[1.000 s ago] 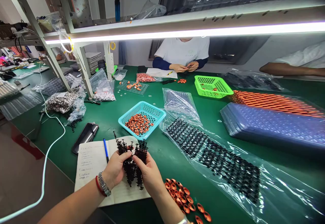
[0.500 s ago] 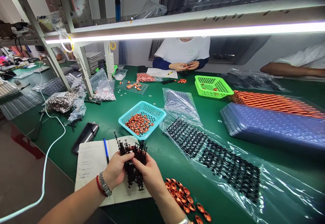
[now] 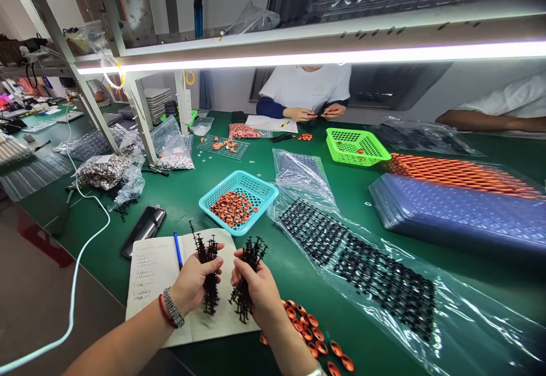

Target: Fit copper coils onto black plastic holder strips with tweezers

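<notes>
My left hand [image 3: 194,282] is closed around a bundle of black plastic sprues [image 3: 210,279], thin frames with short cross-pieces. A second bundle of black sprues [image 3: 244,290] is gripped in my right hand [image 3: 261,288], a small gap away from the first. Both bundles are held upright over an open notebook [image 3: 149,285] with handwriting on its left page. A blue pen [image 3: 177,250] lies on that page. Beside my right forearm is a loose pile of orange ring-shaped parts [image 3: 313,333] with dark centres.
Ahead stands a blue basket [image 3: 205,204] of orange parts; a phone [image 3: 143,229] lies left. On the right are a plastic bag of black parts [image 3: 362,268], stacked clear trays [image 3: 456,205] and a green basket [image 3: 358,157]. Opposite sits a person [image 3: 307,94]. A lamp [image 3: 298,57] crosses above.
My hands were together on one mass of black sprues; now they are apart, each with its own bundle. The person opposite has moved their hands slightly apart.
</notes>
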Motion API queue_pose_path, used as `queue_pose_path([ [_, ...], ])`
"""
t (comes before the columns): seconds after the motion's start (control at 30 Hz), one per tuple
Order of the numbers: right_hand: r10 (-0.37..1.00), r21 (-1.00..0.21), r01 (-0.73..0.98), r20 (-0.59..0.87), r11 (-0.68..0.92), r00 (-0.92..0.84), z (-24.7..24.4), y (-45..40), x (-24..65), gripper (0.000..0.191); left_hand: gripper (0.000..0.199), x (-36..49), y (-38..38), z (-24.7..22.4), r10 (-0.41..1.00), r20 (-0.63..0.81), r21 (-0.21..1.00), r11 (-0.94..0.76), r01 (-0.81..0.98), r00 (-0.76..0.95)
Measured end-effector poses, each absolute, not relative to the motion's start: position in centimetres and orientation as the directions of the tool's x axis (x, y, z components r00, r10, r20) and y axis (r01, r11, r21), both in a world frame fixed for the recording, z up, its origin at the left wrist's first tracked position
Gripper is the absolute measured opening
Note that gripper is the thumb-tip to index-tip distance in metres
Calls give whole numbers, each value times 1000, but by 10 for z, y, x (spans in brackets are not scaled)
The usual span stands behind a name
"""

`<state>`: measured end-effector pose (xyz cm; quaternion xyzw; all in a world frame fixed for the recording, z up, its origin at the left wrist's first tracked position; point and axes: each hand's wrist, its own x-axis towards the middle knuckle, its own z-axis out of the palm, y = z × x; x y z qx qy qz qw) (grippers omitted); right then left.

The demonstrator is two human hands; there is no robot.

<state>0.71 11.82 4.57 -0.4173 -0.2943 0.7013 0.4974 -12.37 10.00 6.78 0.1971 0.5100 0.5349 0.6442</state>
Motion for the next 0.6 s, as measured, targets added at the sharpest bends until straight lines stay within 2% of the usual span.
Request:
queue_pose_path([
  [0.1, 936, -848, -399, -294, -349, -193, 48, 118, 9, 60, 58, -121, 100, 68, 917, -391, 834, 320, -449, -75],
  [0.2, 929, -857, -366, -296, -362, -223, 49, 119, 9, 67, 53, -118, 100, 68, 938, -344, 864, 296, -408, -48],
  [0.43, 933, -872, -348, -279, -345, -226, 46, 121, 10, 59, 54, -117, 95, 67, 950, -312, 890, 291, -352, -5],
  [0.6, 946, -877, -359, -270, -319, -180, 45, 121, 9, 61, 52, -120, 93, 65, 946, -323, 890, 295, -347, -25],
])
